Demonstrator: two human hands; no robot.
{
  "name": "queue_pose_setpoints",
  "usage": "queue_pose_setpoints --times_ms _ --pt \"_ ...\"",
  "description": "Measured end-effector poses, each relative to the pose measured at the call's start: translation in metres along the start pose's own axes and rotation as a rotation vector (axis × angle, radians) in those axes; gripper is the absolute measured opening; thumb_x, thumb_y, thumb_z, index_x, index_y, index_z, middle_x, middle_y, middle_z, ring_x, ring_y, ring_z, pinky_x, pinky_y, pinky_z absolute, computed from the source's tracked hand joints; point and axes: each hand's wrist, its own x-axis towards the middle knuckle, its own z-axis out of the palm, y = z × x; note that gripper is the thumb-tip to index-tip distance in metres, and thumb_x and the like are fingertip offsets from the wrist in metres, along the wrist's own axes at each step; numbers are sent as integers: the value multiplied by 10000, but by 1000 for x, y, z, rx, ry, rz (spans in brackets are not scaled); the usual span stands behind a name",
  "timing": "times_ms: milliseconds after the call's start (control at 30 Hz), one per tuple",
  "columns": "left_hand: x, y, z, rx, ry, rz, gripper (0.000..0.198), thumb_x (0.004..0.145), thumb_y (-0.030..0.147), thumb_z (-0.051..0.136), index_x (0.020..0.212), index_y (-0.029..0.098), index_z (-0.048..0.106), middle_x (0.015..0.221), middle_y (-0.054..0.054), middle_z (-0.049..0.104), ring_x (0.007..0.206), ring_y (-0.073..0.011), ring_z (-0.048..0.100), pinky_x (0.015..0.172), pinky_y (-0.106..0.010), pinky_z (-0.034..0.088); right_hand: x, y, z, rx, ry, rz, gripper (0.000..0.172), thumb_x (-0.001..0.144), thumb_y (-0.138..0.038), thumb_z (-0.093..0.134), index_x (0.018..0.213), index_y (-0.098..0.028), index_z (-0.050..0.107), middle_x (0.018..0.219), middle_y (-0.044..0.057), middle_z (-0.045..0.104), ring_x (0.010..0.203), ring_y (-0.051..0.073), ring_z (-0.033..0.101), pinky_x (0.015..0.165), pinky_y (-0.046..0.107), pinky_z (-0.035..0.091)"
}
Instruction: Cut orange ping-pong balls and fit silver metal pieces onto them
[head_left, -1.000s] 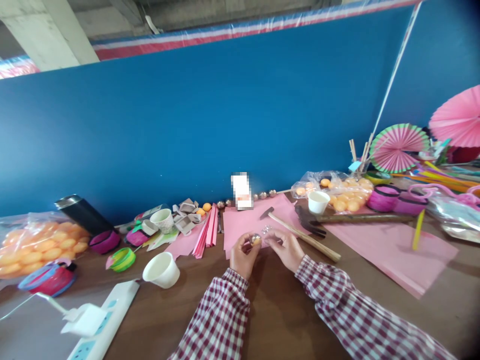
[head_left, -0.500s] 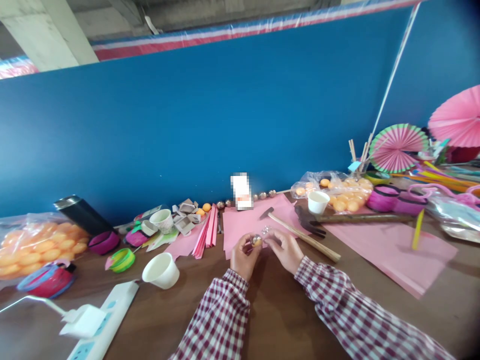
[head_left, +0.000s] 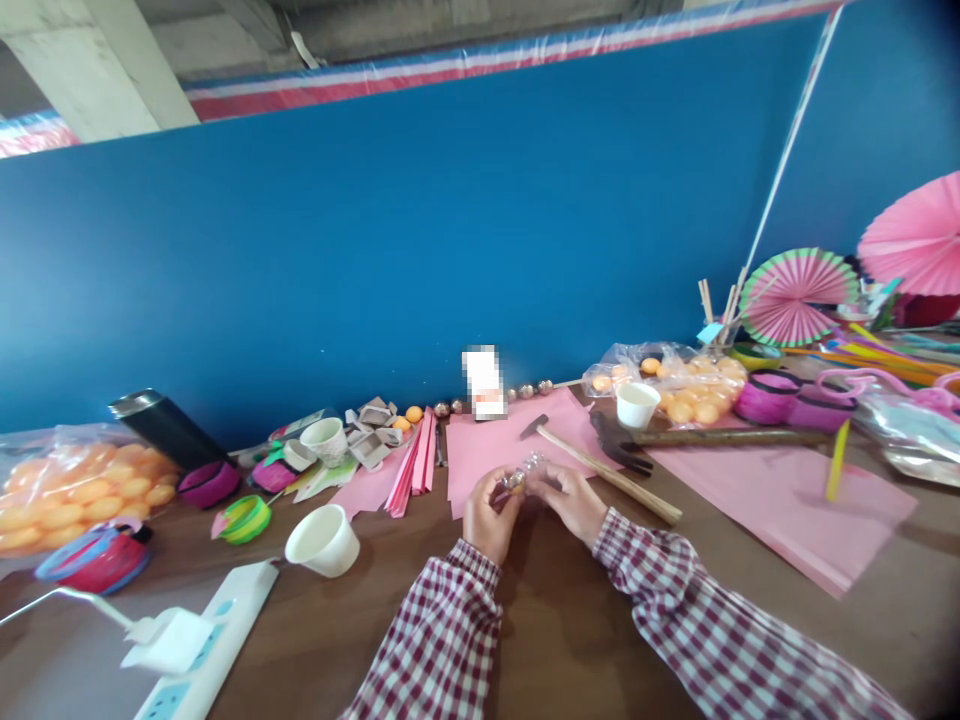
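Just in front of the pink paper sheet (head_left: pixel 484 445), my left hand (head_left: pixel 489 515) is closed in a pinch around a small shiny metallic ball (head_left: pixel 514 480). My right hand (head_left: pixel 574 505) is right beside it, thumb and fingertips pressed together close to the ball. What those fingertips hold is too small to make out. Some clear, glittering bits (head_left: pixel 535 462) show just above the fingertips; whether they touch the hand, I cannot tell. A hammer with a wooden handle (head_left: pixel 615 478) lies to the right of my right hand.
Similar shiny balls (head_left: pixel 526 391) line the blue partition (head_left: pixel 450 230). A darker hammer (head_left: pixel 720 437) lies on the right, near a white cup (head_left: pixel 637 404) and bagged orange balls (head_left: pixel 694 385). On the left are another white cup (head_left: pixel 322 541) and a power strip (head_left: pixel 217 640).
Both hands stay in nearly the same place. My right fingertips have shifted slightly against the ball, and the ball looks turned a little in my left fingers.
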Motion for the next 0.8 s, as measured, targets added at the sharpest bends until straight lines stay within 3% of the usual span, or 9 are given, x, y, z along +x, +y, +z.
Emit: queue_pose_setpoints --times_ms 167,800 --pt "0 -1 0 -6 13 14 301 666 182 602 961 143 555 975 -95 601 890 -185 579 787 -327 480 0 0 0 18 3 44 244 695 -381 556 684 -141 592 617 -3 551 556 104 467 522 232 378" --pt "0 -1 -1 26 35 19 283 656 178 608 934 145 568 967 -96 599 881 -184 580 780 -334 483 0 2 1 29 -28 69 227 706 -367 550 672 -143 562 573 -22 497 501 85 434 473 214 365"
